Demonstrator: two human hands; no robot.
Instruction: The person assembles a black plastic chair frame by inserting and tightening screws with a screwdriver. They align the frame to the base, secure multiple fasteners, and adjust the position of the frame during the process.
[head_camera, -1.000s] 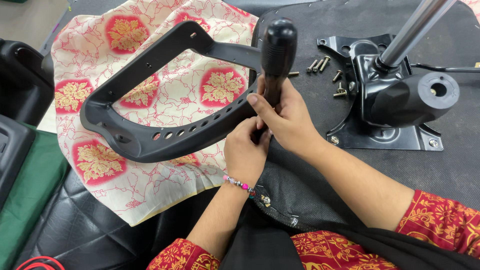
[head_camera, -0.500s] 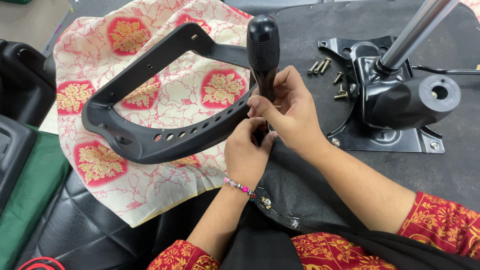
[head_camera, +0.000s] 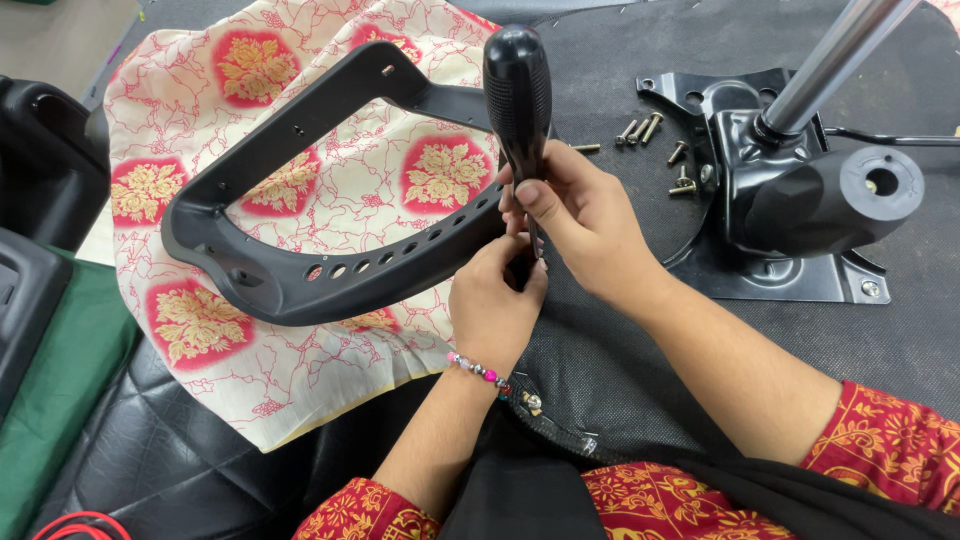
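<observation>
At the far left, a green mat (head_camera: 60, 400) lies beside the patterned red-and-cream cloth (head_camera: 230, 130). On that cloth rests the black plastic armrest frame (head_camera: 300, 270), a curved loop with a row of holes along its near bar. Your left hand (head_camera: 495, 305) is curled at the right end of that bar, fingers bunched around the lower shaft of the screwdriver; the grip there is narrow, though what the fingertips pinch is hidden. A beaded bracelet (head_camera: 475, 368) sits on that wrist. Your right hand (head_camera: 575, 220) is wrapped around the screwdriver (head_camera: 518, 90) just under its black handle, holding it upright at the frame's end. Farther right, loose screws (head_camera: 655, 135) lie on the dark table (head_camera: 620, 340), just beside the black chair base plate (head_camera: 790, 210) with its tilted chrome cylinder (head_camera: 835, 60).
</observation>
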